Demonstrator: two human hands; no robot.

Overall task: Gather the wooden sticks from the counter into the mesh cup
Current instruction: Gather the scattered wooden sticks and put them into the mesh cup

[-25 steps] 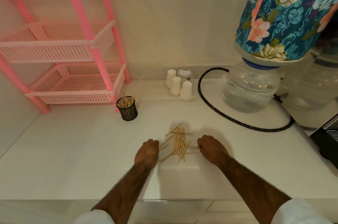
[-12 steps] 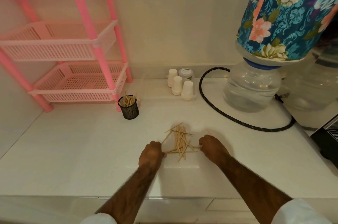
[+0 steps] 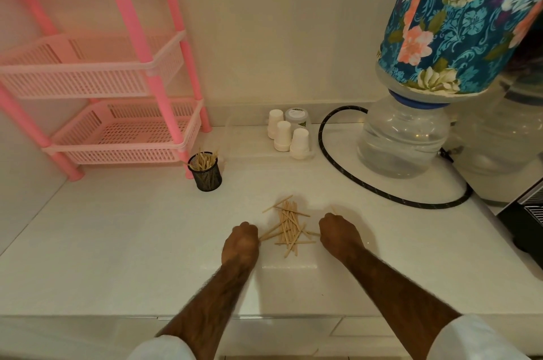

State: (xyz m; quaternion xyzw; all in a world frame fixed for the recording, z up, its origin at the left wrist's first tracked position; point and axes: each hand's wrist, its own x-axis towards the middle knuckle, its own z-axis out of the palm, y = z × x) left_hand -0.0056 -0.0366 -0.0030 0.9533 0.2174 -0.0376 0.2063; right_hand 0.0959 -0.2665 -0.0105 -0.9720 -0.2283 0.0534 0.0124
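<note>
A loose pile of thin wooden sticks (image 3: 289,226) lies on the white counter (image 3: 132,242) in front of me. My left hand (image 3: 241,242) rests at the pile's left side, knuckles up, fingers curled over the ends of a few sticks. My right hand (image 3: 338,233) sits at the pile's right side, also curled, and one stick tip pokes out past its knuckles. The fingertips of both hands are hidden. The black mesh cup (image 3: 205,171) stands upright farther back and to the left, with several sticks in it.
A pink plastic basket rack (image 3: 123,130) stands behind the cup at the back left. Small white cups (image 3: 289,136) sit by the wall. A black hose (image 3: 367,186) loops around a water bottle (image 3: 402,139) with a floral cover. A dark appliance (image 3: 529,227) is at the right edge.
My left hand has slid right onto the pile's left edge, and the sticks there have shifted slightly. My right hand has stayed nearly in place.
</note>
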